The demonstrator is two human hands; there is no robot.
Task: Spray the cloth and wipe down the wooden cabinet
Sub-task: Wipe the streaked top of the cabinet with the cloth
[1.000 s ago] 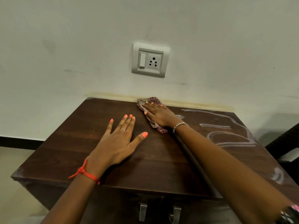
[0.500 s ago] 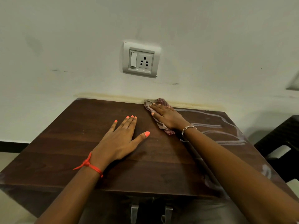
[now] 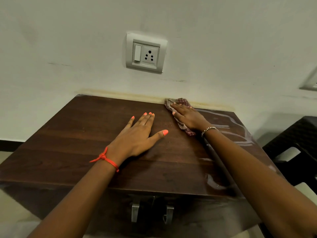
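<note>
- You are mid-wipe: your right hand lies flat, fingers straight, pressing the cloth onto the cabinet at its back edge, below and slightly right of the socket.
- Your left hand rests flat and empty below the socket (probably bracing you).
- Next, I judge, sweep toward the dry wood below-left of the socket; the wet streaks lie to its right.
- The wall stops you at the back edge.

2 hands (left hand, right hand), 1 cloth, 1 cabinet w/ 2 handles, 1 socket.
</note>
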